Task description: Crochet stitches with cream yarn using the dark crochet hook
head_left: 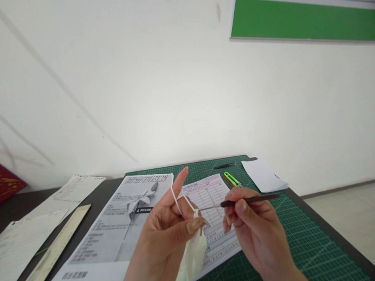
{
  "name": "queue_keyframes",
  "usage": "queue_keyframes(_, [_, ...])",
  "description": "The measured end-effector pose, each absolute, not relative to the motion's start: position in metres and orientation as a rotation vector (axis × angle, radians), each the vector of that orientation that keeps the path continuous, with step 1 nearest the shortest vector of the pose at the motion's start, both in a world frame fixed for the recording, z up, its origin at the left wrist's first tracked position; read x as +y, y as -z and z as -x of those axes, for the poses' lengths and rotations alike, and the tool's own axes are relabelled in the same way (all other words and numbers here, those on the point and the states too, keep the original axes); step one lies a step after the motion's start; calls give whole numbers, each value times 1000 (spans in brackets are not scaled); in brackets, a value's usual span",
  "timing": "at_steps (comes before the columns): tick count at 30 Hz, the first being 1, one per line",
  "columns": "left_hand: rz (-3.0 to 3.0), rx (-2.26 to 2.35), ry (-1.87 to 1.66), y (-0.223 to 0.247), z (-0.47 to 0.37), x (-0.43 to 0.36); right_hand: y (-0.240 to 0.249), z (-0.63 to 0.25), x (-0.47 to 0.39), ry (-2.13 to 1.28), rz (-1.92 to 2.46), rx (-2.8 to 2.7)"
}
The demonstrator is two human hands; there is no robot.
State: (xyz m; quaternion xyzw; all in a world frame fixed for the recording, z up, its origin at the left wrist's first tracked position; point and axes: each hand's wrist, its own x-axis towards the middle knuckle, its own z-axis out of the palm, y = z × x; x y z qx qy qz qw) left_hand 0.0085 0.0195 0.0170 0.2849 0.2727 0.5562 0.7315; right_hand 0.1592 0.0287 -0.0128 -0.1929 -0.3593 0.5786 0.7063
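My left hand (169, 224) pinches a small white piece of yarn work (196, 215) between thumb and fingers, with white yarn (177, 201) looped round its raised index finger. My right hand (256, 224) grips the dark handle of a crochet hook (250, 200). The hook's thin metal shaft points left, and its tip meets the white work by my left fingertips. Below my left hand hangs a pale band of yarn, in front of a pale cream ball (198, 256) that is partly hidden.
A green cutting mat (306, 243) bears a printed form (208, 189), a flower sheet (116, 226), black tweezers (225, 165), a green cutter (232, 178) and white paper (263, 176). At left lie handwritten sheets (62, 200) and a ruler (55, 252). Behind stands a white wall (172, 83).
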Motion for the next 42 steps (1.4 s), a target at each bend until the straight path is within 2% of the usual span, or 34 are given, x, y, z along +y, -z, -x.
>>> queue_keyframes(19, [-544, 359, -994, -24, -1, 25, 11, -164, 29, -1291, 335, -944])
queue_keyframes(27, [-549, 441, -970, -27, 3, 23, 8, -167, 30, -1307, 360, -912])
queue_keyframes(35, [-1036, 826, -1338, -24, -15, 14, 13, -159, 35, -1789, 429, -527])
queue_keyframes(38, [-1104, 897, -1426, -21, -21, 14, 14, -155, 32, -1808, 426, -494])
queue_keyframes(42, [-1125, 860, -1370, -18, -20, 18, 14, -152, 30, -1727, 431, -523])
